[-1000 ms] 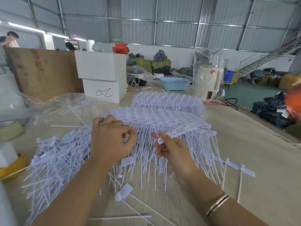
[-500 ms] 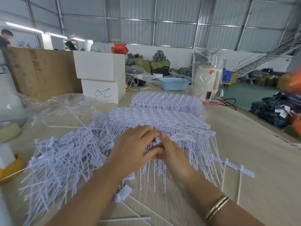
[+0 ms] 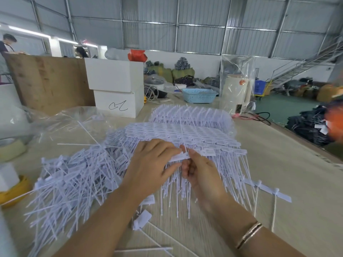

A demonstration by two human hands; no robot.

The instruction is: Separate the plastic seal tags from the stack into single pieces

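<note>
Pale wood bench [image 3: 278, 173] carries everything here, largest first: two stacks of white plastic seal tags joined in sheets, the nearer stack [image 3: 178, 134] under the hands and a second stack [image 3: 191, 114] behind it. To the left lies one loose heap of separated white tags [image 3: 74, 179], too many to count. A few singles lie apart: about three by the right edge [image 3: 267, 190] and roughly three near the forearms [image 3: 142, 219].

A second ago the hands were apart; now the left hand [image 3: 150, 164] and right hand [image 3: 200, 169] meet at the near stack's front edge. Both pinch one white tag head [image 3: 181, 156] between thumb and fingers, the grip closed on it. My guess is that a single piece is about to be snapped free, with most of the stack still joined.
</note>
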